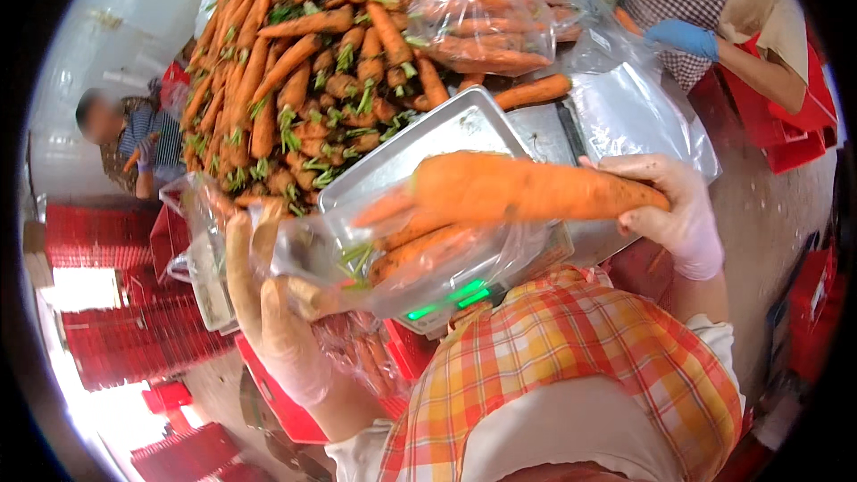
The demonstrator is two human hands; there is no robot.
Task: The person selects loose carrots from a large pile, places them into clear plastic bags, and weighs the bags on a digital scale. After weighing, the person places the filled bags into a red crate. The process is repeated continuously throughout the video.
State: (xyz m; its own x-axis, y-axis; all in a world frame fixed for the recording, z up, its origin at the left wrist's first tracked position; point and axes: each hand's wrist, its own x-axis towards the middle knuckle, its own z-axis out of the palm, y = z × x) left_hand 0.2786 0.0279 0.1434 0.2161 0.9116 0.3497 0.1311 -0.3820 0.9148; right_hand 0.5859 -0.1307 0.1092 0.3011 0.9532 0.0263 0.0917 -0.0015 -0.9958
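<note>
In my right hand [686, 210], thinly gloved, is a large orange carrot [544, 192], gripped by its narrow end. Its thick end reaches left across a clear plastic bag [500, 259]. Several carrots [420, 254] lie in that bag, one with a green stem stub. My left hand [281, 330], also gloved, is closed on the bag's left side; film partly blurs its fingertips. Below the bag and carrot stands a scale with a metal tray [464, 129] and a lit green display [451, 300]. Whether the held carrot is inside the bag I cannot tell.
A large heap of carrots [312, 62] covers the table beyond the scale. Filled bags [486, 22] and flat clear bags [629, 107] lie to its right. Two other people work nearby, one with blue gloves [683, 37]. Red crates [125, 335] are stacked at left.
</note>
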